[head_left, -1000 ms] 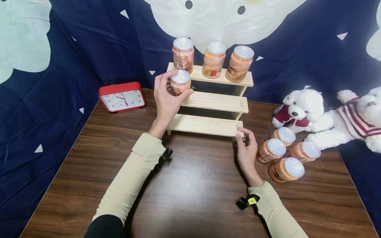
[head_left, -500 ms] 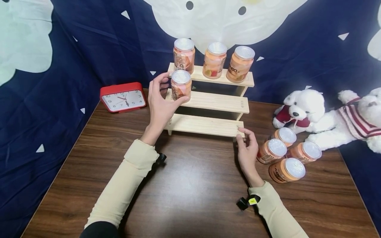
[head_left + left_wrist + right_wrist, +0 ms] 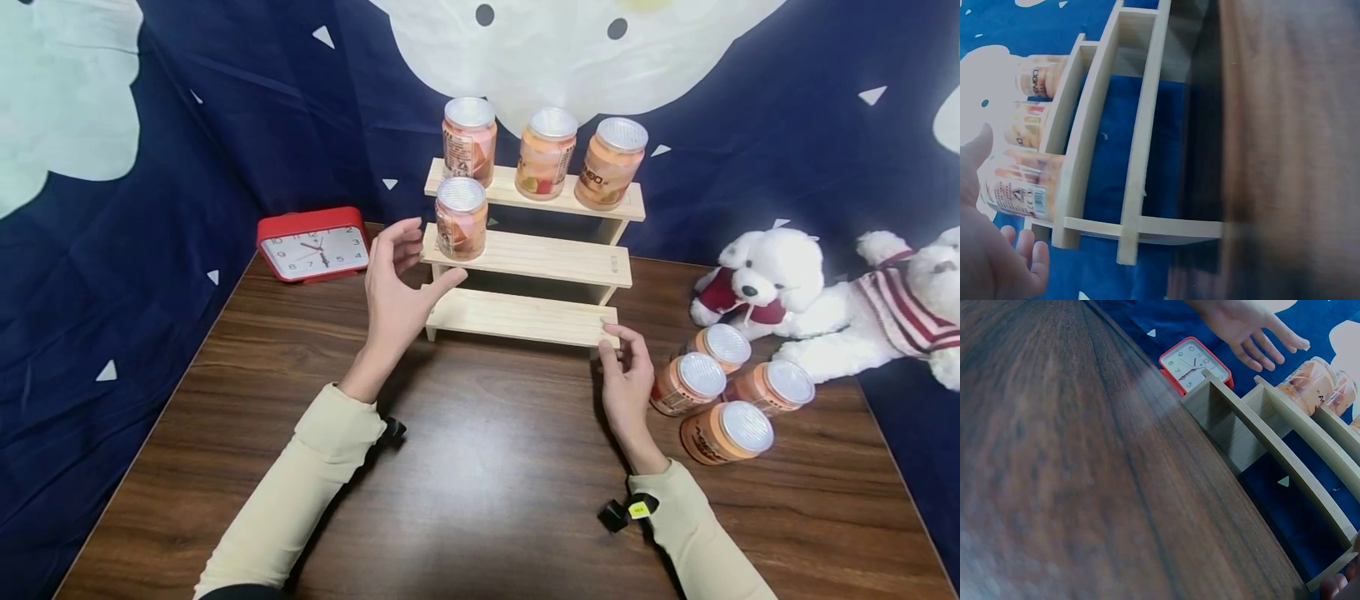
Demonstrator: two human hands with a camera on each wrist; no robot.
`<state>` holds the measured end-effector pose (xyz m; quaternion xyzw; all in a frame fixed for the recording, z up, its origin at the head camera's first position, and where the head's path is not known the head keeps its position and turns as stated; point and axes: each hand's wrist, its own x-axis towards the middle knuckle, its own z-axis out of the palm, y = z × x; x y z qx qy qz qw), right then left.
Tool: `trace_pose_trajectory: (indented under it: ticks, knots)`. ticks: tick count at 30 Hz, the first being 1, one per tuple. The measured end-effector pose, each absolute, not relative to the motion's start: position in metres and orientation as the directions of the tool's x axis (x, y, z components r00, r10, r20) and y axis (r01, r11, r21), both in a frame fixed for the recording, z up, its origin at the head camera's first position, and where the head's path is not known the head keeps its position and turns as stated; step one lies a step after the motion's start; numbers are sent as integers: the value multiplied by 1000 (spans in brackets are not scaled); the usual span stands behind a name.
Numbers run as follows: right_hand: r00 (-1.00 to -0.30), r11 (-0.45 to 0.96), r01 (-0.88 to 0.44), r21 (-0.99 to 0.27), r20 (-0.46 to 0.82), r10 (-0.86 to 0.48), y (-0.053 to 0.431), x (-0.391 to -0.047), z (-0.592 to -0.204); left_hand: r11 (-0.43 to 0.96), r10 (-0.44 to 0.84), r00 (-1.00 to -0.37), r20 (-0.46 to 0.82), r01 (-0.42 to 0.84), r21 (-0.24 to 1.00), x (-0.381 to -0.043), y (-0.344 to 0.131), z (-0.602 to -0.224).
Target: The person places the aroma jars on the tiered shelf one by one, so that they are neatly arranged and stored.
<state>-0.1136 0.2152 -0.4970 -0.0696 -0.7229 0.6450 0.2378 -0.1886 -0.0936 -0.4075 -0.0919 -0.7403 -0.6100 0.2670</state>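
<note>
A three-step wooden display shelf [image 3: 525, 317] stands at the back of the table. On the left end of its middle step sits an orange-pink fruit jar [image 3: 461, 225] with a silvery ridged lid. Just left of this jar is my left hand [image 3: 397, 292], fingers spread and apart from it; the left wrist view shows the jar's barcode label between thumb and fingers. My right hand [image 3: 628, 379] grips the right end of the bottom step, with fingertips on top and thumb at the front edge. Three similar jars [image 3: 546, 158] stand along the top step.
Several more jars [image 3: 726, 433] are grouped on the table to the right of my right hand. Behind them are white plush dogs [image 3: 780, 267]. A red alarm clock [image 3: 315, 246] stands left of the shelf. A dark blue patterned cloth [image 3: 247, 108] hangs behind.
My left hand has let go of the jar on the middle step and drawn back left and toward me. The jar stays upright there. My right hand keeps its place on the shelf.
</note>
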Motion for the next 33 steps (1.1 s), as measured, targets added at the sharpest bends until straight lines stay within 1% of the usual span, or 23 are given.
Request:
trace_pose_trajectory:
  ticks: [7,14,20,24,28,33]
  knots:
    - [-881,157,-187,-970,236,411,216,-114,-496,283,-182,-883,432,374,883,-174,-101,-425]
    - [-880,163,-179,-970,232,414,216,-113,-496,304,-186,-904,385,319,898,-166,-105,-440]
    - [-879,160,-183,-970,235,415,216,-114,-496,237,-183,-945,270,224,945,-165,-105,-449]
    - [-880,153,-187,-970,235,413,216,-114,-496,196,-189,-959,209,171,965,-166,-106,-454]
    - [-882,150,-187,-971,233,409,216,-114,-496,123,-197,-967,160,138,983,-167,-107,-460]
    - [-882,148,-187,-971,233,411,215,-113,-496,12,-168,-979,117,117,993,-169,-107,-469]
